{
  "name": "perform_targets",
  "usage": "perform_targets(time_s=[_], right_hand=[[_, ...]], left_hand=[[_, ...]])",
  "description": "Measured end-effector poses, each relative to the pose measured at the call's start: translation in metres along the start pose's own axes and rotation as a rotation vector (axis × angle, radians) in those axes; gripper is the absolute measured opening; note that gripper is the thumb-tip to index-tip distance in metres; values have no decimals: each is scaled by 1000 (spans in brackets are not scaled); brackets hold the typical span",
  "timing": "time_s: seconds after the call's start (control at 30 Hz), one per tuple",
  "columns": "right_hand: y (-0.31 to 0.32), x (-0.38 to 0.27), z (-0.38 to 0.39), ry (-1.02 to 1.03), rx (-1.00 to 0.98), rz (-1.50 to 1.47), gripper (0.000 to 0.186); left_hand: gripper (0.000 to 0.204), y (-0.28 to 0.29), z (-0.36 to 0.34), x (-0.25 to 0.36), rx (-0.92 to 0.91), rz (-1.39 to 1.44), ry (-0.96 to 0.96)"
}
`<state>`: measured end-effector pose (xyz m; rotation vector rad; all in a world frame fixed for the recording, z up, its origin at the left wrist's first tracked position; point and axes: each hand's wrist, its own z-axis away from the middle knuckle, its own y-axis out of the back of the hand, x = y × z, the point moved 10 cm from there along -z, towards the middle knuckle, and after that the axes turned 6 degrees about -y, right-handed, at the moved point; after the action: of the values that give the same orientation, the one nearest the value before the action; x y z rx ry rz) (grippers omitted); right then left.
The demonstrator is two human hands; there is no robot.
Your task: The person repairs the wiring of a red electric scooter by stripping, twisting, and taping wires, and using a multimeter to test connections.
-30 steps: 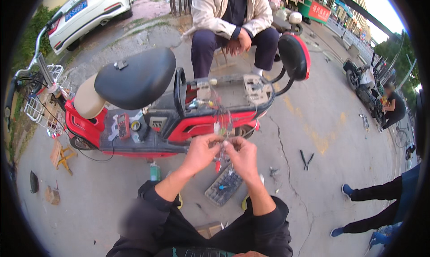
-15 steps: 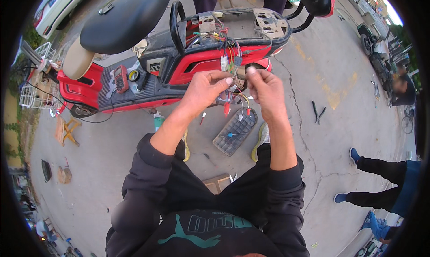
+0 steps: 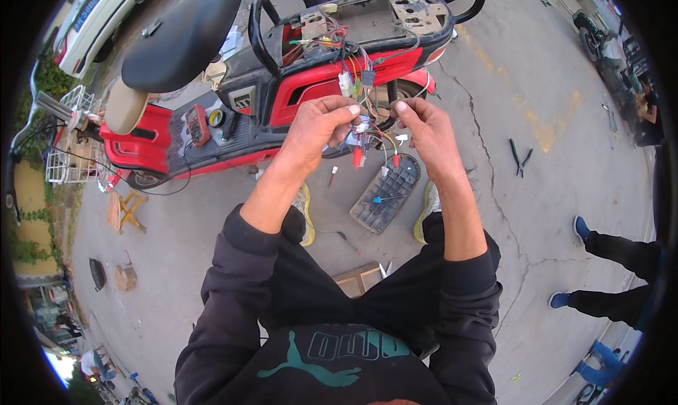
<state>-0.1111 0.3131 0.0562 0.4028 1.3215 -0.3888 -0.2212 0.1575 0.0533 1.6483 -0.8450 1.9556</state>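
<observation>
Both of my hands are up at the loose wiring that hangs out of the side of a red electric scooter. My left hand is closed in a pinch on thin wires, beside a cluster of small connectors. A short gap away, my right hand pinches thumb against finger on what looks like a thin wire; its tip is partly hidden. A white connector hangs above my left fingers. Below dangle a red connector and a smaller red one.
A black ribbed cover lies on the ground between my shoes, with a blue-ended piece on it. A red multimeter and tape roll rest on the footboard. Pliers lie to the right. A person's legs are at far right.
The whole view has shifted, so the ground things appear farther right. My fingertips are slightly farther apart, still pinched among the wires.
</observation>
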Motion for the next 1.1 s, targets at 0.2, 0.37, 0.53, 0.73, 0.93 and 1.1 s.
perform_targets(time_s=[0.2, 0.37, 0.53, 0.73, 0.93, 1.1], right_hand=[[-11, -17, -5, 229, 64, 262, 28], [-14, -17, -11, 220, 83, 359, 27], [-31, 11, -28, 89, -155, 75, 28], [-22, 14, -29, -172, -216, -111, 23], [-17, 12, -29, -163, -263, -87, 25], [-9, -3, -24, -35, -144, 55, 27]], left_hand=[[20, -8, -2, -4, -29, -21, -49], [25, -13, 2, 2, -62, -145, -88], [23, -15, 6, 4, -54, -196, -107], [24, -12, 10, 13, -62, -354, -249], [27, -12, 17, 22, -92, -500, -321], [27, -20, 27, 40, -106, -616, -575]])
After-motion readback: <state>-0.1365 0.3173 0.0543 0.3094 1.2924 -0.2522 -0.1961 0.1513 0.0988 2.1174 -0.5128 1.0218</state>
